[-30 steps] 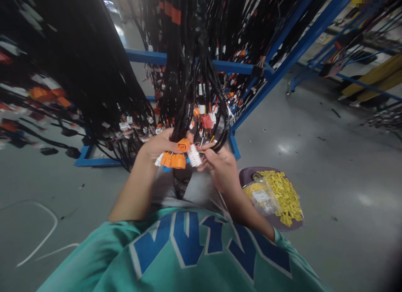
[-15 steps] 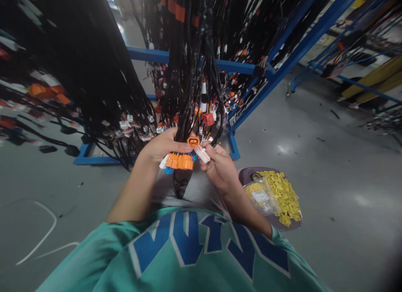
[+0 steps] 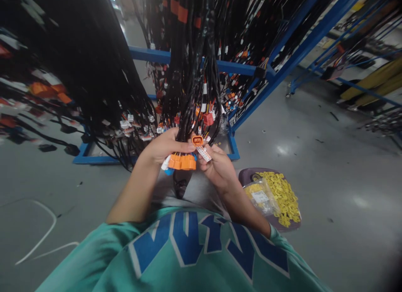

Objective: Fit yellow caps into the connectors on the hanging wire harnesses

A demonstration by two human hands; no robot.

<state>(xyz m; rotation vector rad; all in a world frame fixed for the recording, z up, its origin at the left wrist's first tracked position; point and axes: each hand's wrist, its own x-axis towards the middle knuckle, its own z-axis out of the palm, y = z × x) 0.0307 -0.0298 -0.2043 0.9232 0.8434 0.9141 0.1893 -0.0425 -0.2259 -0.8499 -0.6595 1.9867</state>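
Note:
My left hand (image 3: 167,146) is closed around black wires at the lower end of a hanging wire harness (image 3: 192,112). Orange connectors (image 3: 182,162) stick out below its fingers, with white and blue ones beside them. My right hand (image 3: 218,165) pinches a white connector (image 3: 204,153) with rows of small holes. Just above that connector, an orange connector (image 3: 197,140) faces up with its open end showing, close to my left thumb tip. A red connector (image 3: 207,119) hangs on wires above my right hand.
A blue metal rack (image 3: 234,67) carries many black harnesses. More bundles with connectors (image 3: 127,124) hang at the left. On the grey floor at the right, a purple tray (image 3: 246,173) holds yellow clip-like parts (image 3: 284,195) and a clear bag (image 3: 262,195).
The upright orange connector and the white one have shifted slightly right. The lower orange connectors have also moved a little right with my left hand. Both hands keep their hold.

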